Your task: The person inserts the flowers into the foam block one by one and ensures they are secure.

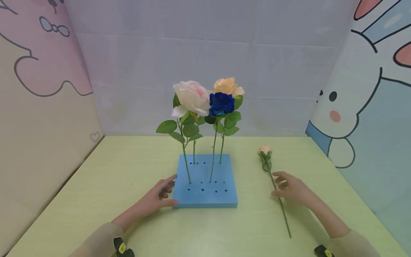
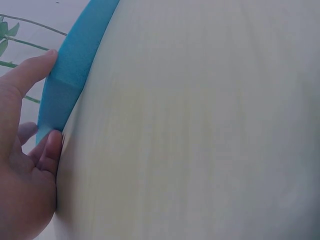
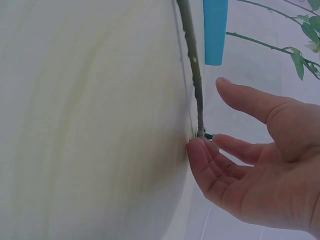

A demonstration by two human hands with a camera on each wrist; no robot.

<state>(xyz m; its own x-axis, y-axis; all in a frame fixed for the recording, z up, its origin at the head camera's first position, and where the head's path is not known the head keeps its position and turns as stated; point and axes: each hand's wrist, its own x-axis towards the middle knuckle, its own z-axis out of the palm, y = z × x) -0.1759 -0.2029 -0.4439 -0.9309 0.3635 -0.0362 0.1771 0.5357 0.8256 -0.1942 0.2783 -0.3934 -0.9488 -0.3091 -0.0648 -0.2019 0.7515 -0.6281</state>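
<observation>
My left hand [image 1: 156, 197] touches the left edge of a light blue board [image 1: 221, 199] with rows of small holes. Its thumb lies at the near left corner and the index finger further back along the side. Artificial roses stand upright in the board: a white-pink rose [image 1: 192, 98], a dark blue rose [image 1: 221, 104] and a peach rose [image 1: 227, 86]. One more stem [image 1: 194, 152] rises behind, its bloom hidden. To the right, a pale peach rose [image 1: 265, 149] lies on the table. Over its stem [image 3: 192, 55] hovers my right hand [image 1: 293, 189], thumb and fingers apart, not gripping it.
The board stands on a pale yellow-green table [image 1: 141, 150]. A whitish cloth wall [image 1: 135, 89] closes off the back. Side panels carry cartoon drawings, a pink figure [image 1: 48, 60] on the left and a white rabbit [image 1: 350, 96] on the right.
</observation>
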